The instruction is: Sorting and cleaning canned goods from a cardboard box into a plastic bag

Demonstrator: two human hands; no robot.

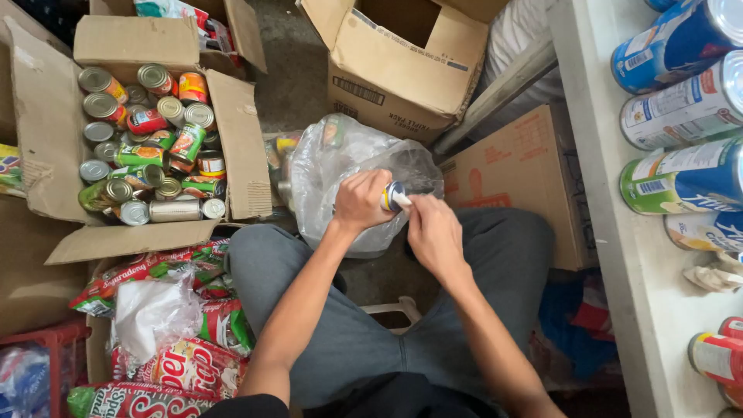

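Observation:
My left hand point(358, 202) is closed around a small can point(392, 196) with a blue and yellow label, held just above my knees. My right hand point(433, 232) meets it from the right, fingers pinched on a white cloth or tissue against the can's end. Behind both hands lies a crumpled clear plastic bag point(340, 166) with a few cans inside. I sit with grey trousers point(503, 255) on, knees apart.
An open cardboard box point(46, 139) at left holds several cans. Red pasta packets point(186, 364) and a red crate point(46, 344) lie at lower left. An empty carton point(402, 77) stands ahead, an orange box point(526, 170) at right. A white shelf point(619, 232) carries large cans.

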